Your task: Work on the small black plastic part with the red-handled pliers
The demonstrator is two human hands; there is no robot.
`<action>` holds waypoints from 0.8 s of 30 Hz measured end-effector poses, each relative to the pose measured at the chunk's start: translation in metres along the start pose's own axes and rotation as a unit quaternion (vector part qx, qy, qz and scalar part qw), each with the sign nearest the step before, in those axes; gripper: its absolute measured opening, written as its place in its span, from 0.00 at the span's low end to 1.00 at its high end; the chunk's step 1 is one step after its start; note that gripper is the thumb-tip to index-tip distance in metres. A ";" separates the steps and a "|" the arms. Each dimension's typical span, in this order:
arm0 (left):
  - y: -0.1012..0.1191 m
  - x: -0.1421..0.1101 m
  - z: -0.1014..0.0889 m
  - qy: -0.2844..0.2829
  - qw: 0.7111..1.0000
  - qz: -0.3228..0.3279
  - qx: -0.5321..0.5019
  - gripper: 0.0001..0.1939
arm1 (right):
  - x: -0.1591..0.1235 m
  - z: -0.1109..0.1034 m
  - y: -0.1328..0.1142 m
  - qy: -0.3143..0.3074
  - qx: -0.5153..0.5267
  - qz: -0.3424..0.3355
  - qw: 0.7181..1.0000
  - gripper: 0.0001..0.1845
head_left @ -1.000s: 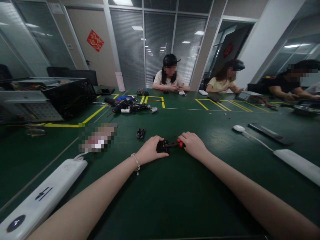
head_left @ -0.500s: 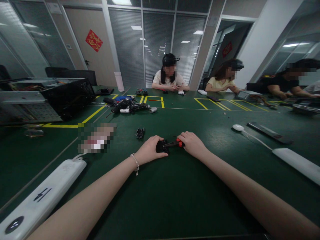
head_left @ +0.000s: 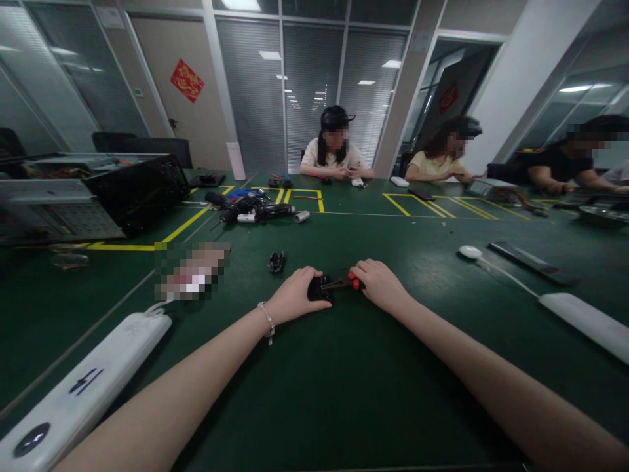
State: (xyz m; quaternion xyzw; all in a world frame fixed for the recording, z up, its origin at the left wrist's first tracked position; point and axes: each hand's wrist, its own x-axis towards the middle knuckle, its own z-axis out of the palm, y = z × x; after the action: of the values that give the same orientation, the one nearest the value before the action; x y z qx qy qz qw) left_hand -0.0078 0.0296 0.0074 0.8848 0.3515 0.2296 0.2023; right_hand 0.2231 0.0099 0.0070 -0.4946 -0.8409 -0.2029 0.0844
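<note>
The left hand holds a small black part on the near middle of the green table. The right hand grips the red handles of the pliers, and their tips touch the part. Another black piece lies just to the left, a bit farther away. A long white power strip lies near, on the left.

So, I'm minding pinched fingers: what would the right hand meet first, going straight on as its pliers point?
Probably the black part in the left hand; the pliers seem to reach it, though depth is unclear.
</note>
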 end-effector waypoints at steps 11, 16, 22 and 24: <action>0.002 0.000 -0.003 -0.013 1.000 -0.014 -0.008 0.29 | -0.001 -0.002 -0.001 0.005 -0.006 -0.004 1.000 0.15; 0.001 0.000 -0.002 -0.009 1.000 -0.016 -0.012 0.29 | 0.000 -0.004 -0.003 -0.005 -0.014 0.000 1.000 0.15; 0.001 0.000 -0.001 -0.001 1.000 -0.006 -0.005 0.28 | 0.000 -0.005 -0.005 0.000 -0.017 0.005 1.000 0.14; 0.001 0.000 -0.001 -0.005 1.000 -0.007 -0.002 0.29 | 0.000 -0.004 -0.005 -0.001 -0.016 0.006 1.000 0.14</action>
State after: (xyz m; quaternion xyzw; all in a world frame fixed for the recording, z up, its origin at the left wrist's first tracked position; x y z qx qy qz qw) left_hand -0.0078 0.0288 0.0090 0.8828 0.3567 0.2246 0.2075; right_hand 0.2188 0.0065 0.0095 -0.5008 -0.8347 -0.2157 0.0768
